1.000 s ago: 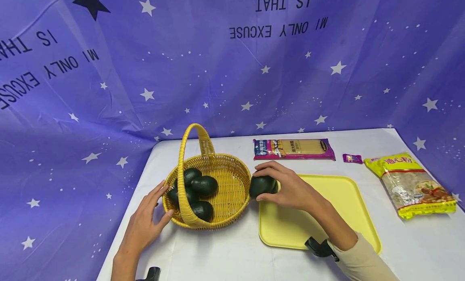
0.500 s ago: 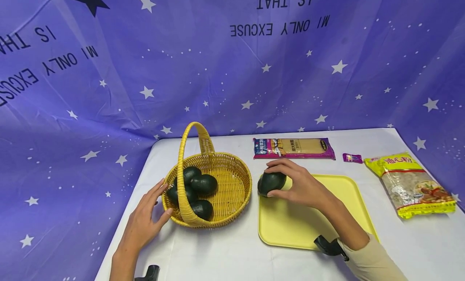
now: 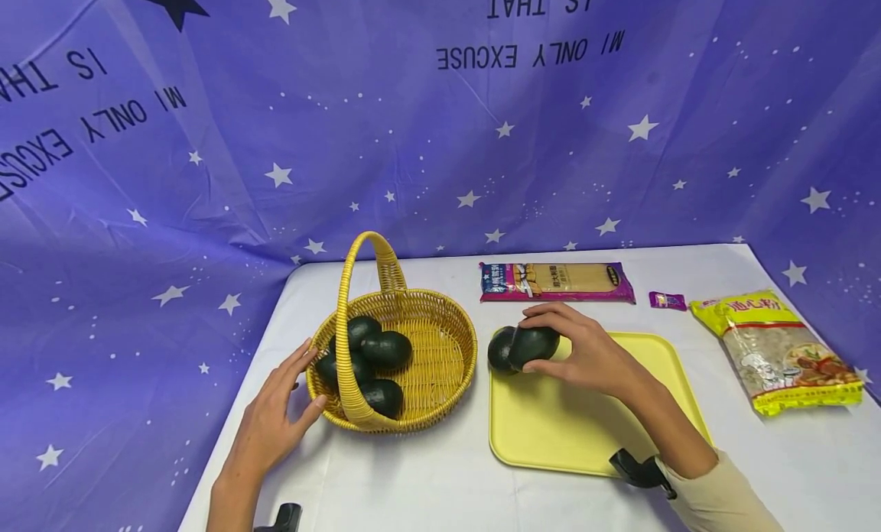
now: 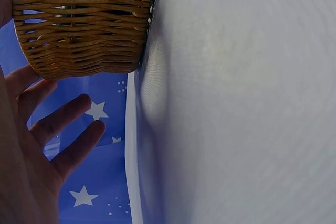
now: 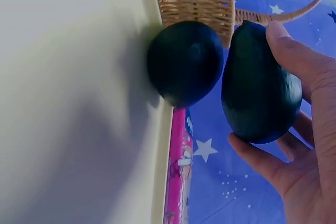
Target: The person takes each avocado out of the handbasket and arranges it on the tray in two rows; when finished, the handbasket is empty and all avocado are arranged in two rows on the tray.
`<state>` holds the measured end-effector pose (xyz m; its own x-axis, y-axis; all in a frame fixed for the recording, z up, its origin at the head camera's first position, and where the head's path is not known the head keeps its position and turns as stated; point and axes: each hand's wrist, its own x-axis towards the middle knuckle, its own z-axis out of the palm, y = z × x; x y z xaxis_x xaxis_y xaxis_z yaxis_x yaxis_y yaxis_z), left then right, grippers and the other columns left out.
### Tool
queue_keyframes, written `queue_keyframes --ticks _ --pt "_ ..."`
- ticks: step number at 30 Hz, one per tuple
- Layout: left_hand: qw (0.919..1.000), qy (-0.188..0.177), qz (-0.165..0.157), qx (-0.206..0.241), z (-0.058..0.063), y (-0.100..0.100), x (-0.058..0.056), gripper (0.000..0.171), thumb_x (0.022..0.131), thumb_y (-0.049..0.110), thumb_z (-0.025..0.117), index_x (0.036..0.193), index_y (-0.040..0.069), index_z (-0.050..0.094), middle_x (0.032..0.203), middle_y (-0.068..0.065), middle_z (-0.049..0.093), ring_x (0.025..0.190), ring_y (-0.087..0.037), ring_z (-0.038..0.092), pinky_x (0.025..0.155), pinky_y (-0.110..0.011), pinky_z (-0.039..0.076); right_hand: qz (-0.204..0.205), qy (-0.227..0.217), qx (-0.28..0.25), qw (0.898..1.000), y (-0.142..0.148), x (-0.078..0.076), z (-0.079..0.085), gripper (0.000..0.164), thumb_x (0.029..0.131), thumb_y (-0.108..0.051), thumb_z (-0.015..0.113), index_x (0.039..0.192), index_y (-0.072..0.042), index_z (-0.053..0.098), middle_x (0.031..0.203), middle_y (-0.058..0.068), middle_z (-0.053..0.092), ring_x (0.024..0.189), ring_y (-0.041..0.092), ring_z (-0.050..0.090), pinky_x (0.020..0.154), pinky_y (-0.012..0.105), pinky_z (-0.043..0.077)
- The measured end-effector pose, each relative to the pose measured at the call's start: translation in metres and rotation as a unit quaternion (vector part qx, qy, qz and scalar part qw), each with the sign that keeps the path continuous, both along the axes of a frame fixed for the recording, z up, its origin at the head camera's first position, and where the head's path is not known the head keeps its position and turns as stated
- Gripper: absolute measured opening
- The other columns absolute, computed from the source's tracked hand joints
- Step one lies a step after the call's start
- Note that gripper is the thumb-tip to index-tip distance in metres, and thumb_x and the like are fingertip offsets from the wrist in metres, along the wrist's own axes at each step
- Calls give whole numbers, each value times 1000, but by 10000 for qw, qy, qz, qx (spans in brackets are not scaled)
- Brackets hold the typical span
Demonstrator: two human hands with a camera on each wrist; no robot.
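My right hand [image 3: 585, 352] grips a dark green avocado [image 5: 260, 85] between thumb and fingers, above the yellow tray [image 3: 551, 448]. A second avocado [image 5: 185, 64] lies at the tray's left edge, just left of the held one in the head view. To the left stands a yellow wicker basket [image 3: 440, 364] with an arched handle; several avocados [image 3: 387, 351] sit in its left half. My left hand [image 3: 271, 421] is at the basket's left side, thumb and fingers spread, fingertips at the rim. In the left wrist view the fingers [image 4: 71, 116] are nearly straight beside the woven wall.
Behind the tray lies a flat pack of noodles [image 3: 557, 281]. A small purple packet [image 3: 667, 300] and a yellow-ended food bag [image 3: 785, 352] lie to the right. A white cloth covers the table [image 3: 413, 478]; a purple star-patterned curtain [image 3: 413, 134] hangs behind.
My right hand has moved right with its avocado, from beside the basket rim to over the tray. The second avocado at the tray's edge now shows more fully. My left hand stays at the basket.
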<state>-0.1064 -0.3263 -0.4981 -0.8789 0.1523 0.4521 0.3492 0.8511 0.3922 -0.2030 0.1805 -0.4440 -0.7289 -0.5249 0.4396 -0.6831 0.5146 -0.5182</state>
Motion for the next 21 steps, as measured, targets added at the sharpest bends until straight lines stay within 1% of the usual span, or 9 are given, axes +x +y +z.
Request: queue_keyframes --ticks 2,5,7,11,18,21 --pt "10000 -20 -11 18 0 0 0 77 94 25 80 164 20 48 172 0 42 136 -22 57 95 -32 56 -48 30 7 10000 4 0 -2 60 75 -30 101 129 -25 74 141 -3 66 129 23 65 107 30 54" --pt "10000 -16 -20 14 1 0 -1 77 94 25 79 164 19 48 172 0 41 134 -23 58 94 -31 56 -82 51 12 10000 11 -1 -6 59 75 -29 101 128 -26 74 141 -4 66 129 23 65 109 18 48" --pt "10000 -16 -13 10 1 -1 -1 77 94 24 79 164 19 48 172 1 40 134 -23 59 94 -31 56 -91 49 7 9999 14 -2 -8 59 75 -29 101 128 -25 75 140 -3 66 128 23 65 109 14 46" --pt "10000 -34 6 -15 0 -1 -1 77 94 25 79 164 19 48 172 1 40 133 -23 59 93 -32 56 -157 28 11 9999 20 -4 -14 59 73 -29 102 126 -25 75 139 -5 67 126 22 65 108 13 45" --pt "10000 -57 9 -13 -1 -2 -1 78 94 25 79 164 18 47 172 0 41 133 -22 59 93 -31 56 -237 -21 102 9997 28 -8 -23 60 72 -29 103 125 -23 76 137 0 69 126 24 66 108 16 47" --pt "10000 -64 12 4 -1 -2 0 78 94 24 78 165 19 47 172 -1 41 131 -22 60 93 -30 56 -264 -70 181 9995 30 -10 -27 60 72 -30 103 126 -23 76 138 -3 68 126 23 66 108 19 49"
